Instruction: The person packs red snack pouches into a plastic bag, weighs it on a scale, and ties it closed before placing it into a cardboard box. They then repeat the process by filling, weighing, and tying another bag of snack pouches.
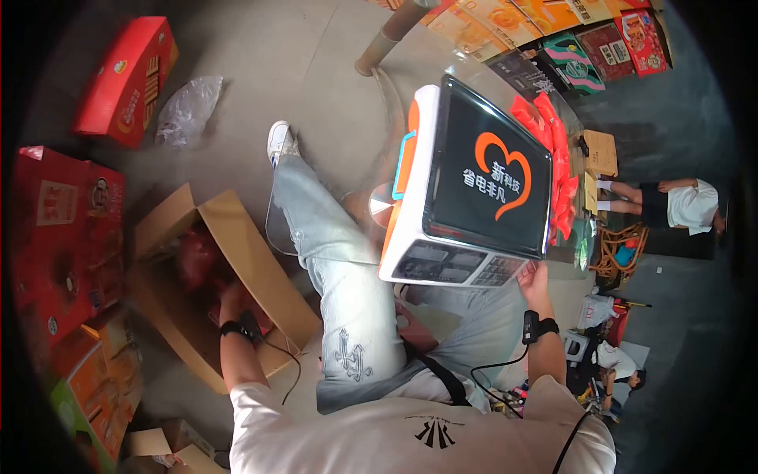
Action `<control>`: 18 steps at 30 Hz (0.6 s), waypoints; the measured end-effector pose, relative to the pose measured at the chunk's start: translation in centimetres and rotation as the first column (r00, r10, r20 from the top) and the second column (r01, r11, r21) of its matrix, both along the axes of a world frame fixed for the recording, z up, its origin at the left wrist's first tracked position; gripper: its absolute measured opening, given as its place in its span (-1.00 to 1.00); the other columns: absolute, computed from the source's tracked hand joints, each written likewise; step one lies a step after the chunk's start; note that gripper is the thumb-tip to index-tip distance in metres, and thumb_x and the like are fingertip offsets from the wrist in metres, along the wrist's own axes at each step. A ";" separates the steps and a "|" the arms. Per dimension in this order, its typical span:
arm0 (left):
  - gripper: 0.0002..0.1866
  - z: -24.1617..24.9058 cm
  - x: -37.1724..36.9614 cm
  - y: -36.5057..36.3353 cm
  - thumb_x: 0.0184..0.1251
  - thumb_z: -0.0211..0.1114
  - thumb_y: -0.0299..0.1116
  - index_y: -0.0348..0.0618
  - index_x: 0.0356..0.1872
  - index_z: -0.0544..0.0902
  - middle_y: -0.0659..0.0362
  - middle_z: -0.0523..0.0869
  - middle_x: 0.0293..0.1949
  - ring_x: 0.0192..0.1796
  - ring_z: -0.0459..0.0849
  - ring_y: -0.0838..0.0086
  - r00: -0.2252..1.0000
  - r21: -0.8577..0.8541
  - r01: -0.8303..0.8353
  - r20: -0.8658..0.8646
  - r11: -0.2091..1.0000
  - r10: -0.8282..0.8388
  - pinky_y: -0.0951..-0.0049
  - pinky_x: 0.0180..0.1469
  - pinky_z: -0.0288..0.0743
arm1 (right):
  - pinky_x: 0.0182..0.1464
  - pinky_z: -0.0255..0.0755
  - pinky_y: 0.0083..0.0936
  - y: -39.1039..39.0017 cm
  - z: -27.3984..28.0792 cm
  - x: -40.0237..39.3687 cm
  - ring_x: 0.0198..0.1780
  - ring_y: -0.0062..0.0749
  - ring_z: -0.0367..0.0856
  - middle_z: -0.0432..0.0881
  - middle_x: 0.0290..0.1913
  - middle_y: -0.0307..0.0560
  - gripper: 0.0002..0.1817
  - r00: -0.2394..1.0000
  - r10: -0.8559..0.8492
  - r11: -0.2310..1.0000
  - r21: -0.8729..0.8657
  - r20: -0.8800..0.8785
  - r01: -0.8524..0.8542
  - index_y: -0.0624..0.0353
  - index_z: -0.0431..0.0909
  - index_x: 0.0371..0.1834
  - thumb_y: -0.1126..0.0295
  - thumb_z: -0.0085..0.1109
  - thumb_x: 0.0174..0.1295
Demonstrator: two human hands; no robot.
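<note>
My left hand [232, 300] reaches down into an open cardboard box [260, 276], close to a red plastic bag [197, 257] inside. Its fingers are dim and smeared, so I cannot tell what they hold. To the right, an electronic price scale [482, 170] has a black weighing pan with an orange heart logo, and a keypad and display on the side facing me. My right hand [533, 278] is at the scale's near right corner, fingers bent against its edge. Red plastic bags [553, 158] lie along the scale's far right side.
Red gift boxes [67, 237] stack at the left, with another red carton [130, 79] and a clear plastic bag [189, 110] on the floor. A metal post [391, 35] stands ahead. Colourful boxes [584, 55] line the upper right. Two people [687, 205] are at the right.
</note>
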State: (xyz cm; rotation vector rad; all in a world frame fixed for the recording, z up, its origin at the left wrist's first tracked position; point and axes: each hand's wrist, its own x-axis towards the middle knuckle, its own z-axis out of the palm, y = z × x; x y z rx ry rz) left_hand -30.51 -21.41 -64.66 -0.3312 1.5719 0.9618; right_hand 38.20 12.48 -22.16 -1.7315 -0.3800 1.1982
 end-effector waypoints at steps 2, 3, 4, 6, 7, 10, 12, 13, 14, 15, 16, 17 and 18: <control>-0.53 4.7 -0.1 -2.2 0.16 0.28 -0.09 -0.28 -0.05 0.62 0.09 0.70 -0.14 -0.19 0.66 0.37 0.947 -0.194 0.207 -0.205 0.959 -0.246 0.36 -0.20 0.56 | -0.05 0.43 -0.44 -1.0 0.0 -1.0 -0.15 -0.43 0.55 0.51 -0.02 -0.23 -0.69 0.999 -0.041 0.999 -0.012 0.016 0.041 0.05 0.44 0.00 0.15 0.04 0.29; -0.51 8.3 0.9 -2.8 0.11 0.29 -0.08 -0.35 -0.11 0.63 0.08 0.70 -0.17 -0.23 0.65 0.38 0.858 -0.279 0.269 -0.366 0.922 -0.361 0.34 -0.23 0.55 | -0.13 0.42 -0.52 -1.4 0.3 -1.8 -0.22 -0.51 0.52 0.50 -0.14 -0.28 -0.69 0.997 -0.070 0.997 0.014 0.021 0.070 0.05 0.46 -0.02 0.15 0.09 0.26; -0.50 22.1 2.5 0.2 0.09 0.33 -0.12 -0.31 -0.05 0.59 0.09 0.68 -0.19 -0.24 0.66 0.39 0.925 -0.155 0.234 -0.267 0.960 -0.269 0.34 -0.24 0.55 | -0.22 0.40 -0.61 -1.8 0.3 -2.3 -0.29 -0.59 0.49 0.50 -0.27 -0.33 -0.69 0.994 -0.104 0.994 0.042 0.024 0.103 0.05 0.47 -0.04 0.16 0.13 0.23; -0.56 28.7 2.7 -0.6 0.15 0.34 -0.24 -0.24 0.00 0.49 0.17 0.65 -0.24 -0.32 0.64 0.49 0.840 -0.100 0.416 -0.338 0.904 -0.424 0.49 -0.39 0.53 | -0.29 0.35 -0.63 -2.6 0.4 -1.6 -0.32 -0.61 0.47 0.49 -0.28 -0.34 -0.67 0.999 -0.047 0.998 0.038 0.011 0.047 0.05 0.47 -0.03 0.14 0.15 0.23; -0.59 34.2 3.5 -0.1 0.18 0.34 -0.29 -0.23 0.00 0.46 0.19 0.64 -0.26 -0.36 0.62 0.54 0.800 -0.231 0.485 -0.274 0.844 -0.535 0.54 -0.44 0.52 | -0.36 0.30 -0.65 -3.3 0.4 -1.1 -0.35 -0.63 0.44 0.47 -0.29 -0.35 -0.66 0.999 0.021 1.000 0.021 0.025 -0.022 0.05 0.46 -0.02 0.13 0.16 0.22; -0.62 43.3 5.6 -0.9 0.20 0.35 -0.32 -0.21 -0.04 0.44 0.24 0.61 -0.32 -0.42 0.58 0.60 0.743 0.019 0.557 -0.459 0.830 -0.488 0.60 -0.52 0.49 | -0.53 0.16 -0.72 -5.1 2.6 -3.9 -0.53 -0.69 0.35 0.42 -0.50 -0.38 -0.73 0.961 0.245 0.969 0.017 -0.129 -0.245 0.04 0.49 -0.14 0.13 0.13 0.25; -0.57 50.8 8.4 0.9 0.17 0.40 -0.31 -0.24 -0.03 0.42 0.25 0.59 -0.34 -0.37 0.58 0.61 0.693 0.160 0.663 -0.500 0.731 -0.519 0.58 -0.39 0.50 | -0.52 0.22 -0.72 -7.2 4.8 -7.5 -0.52 -0.71 0.41 0.47 -0.49 -0.38 -0.74 0.812 0.575 0.818 0.101 -0.098 -0.567 0.09 0.52 -0.11 0.16 0.02 0.34; -0.55 53.4 10.1 2.2 0.16 0.41 -0.30 -0.25 -0.03 0.42 0.25 0.59 -0.33 -0.32 0.58 0.62 0.620 0.176 0.741 -0.551 0.648 -0.559 0.58 -0.32 0.51 | -0.47 0.28 -0.71 -8.3 5.6 -9.0 -0.46 -0.67 0.47 0.53 -0.42 -0.34 -0.71 0.714 0.694 0.720 0.119 -0.095 -0.684 0.10 0.52 -0.06 0.15 0.01 0.36; -0.55 55.3 12.3 3.5 0.16 0.41 -0.28 -0.26 -0.03 0.42 0.23 0.59 -0.33 -0.27 0.58 0.62 0.607 0.264 0.776 -0.559 0.573 -0.565 0.55 -0.26 0.50 | -0.41 0.35 -0.70 -9.8 7.3 -11.0 -0.39 -0.64 0.54 0.58 -0.35 -0.30 -0.68 0.601 0.795 0.606 0.135 -0.082 -0.784 0.11 0.52 -0.02 0.14 -0.01 0.37; -0.54 56.8 14.8 5.3 0.16 0.41 -0.26 -0.27 -0.03 0.43 0.21 0.59 -0.34 -0.22 0.58 0.61 0.594 0.352 0.801 -0.565 0.484 -0.572 0.53 -0.19 0.49 | -0.22 0.44 -0.61 -11.3 8.8 -12.6 -0.14 -0.53 0.61 0.62 -0.09 -0.18 -0.60 0.431 0.901 0.432 0.177 -0.050 -0.884 0.12 0.46 0.13 0.11 -0.01 0.38; -0.51 58.0 17.5 7.3 0.15 0.42 -0.24 -0.28 -0.01 0.43 0.16 0.61 -0.31 -0.18 0.60 0.57 0.423 0.278 0.905 -0.673 0.323 -0.606 0.50 -0.16 0.49 | -0.02 0.44 -0.50 -12.9 10.5 -14.1 0.09 -0.42 0.53 0.51 0.14 -0.09 -0.48 0.323 0.938 0.344 0.207 -0.129 -0.916 0.13 0.30 0.30 0.10 0.00 0.37; -0.48 58.8 20.6 9.2 0.14 0.43 -0.21 -0.29 0.00 0.43 0.11 0.62 -0.27 -0.14 0.61 0.52 0.249 0.187 0.968 -0.756 0.164 -0.606 0.47 -0.12 0.49 | 0.11 0.39 -0.42 -14.3 9.5 -14.1 0.21 -0.37 0.44 0.40 0.26 -0.06 -0.33 0.213 0.959 0.270 0.386 -0.184 -0.882 0.12 0.09 0.42 0.07 0.05 0.35; -0.45 59.5 24.4 10.9 0.14 0.42 -0.15 -0.31 0.01 0.43 0.05 0.63 -0.22 -0.11 0.62 0.46 0.212 0.211 0.975 -0.760 0.075 -0.614 0.43 -0.09 0.49 | 0.14 0.38 -0.39 -15.8 8.9 -14.1 0.23 -0.35 0.42 0.36 0.29 -0.05 -0.26 0.203 0.942 0.311 0.472 -0.266 -0.825 0.12 -0.01 0.46 0.07 0.09 0.34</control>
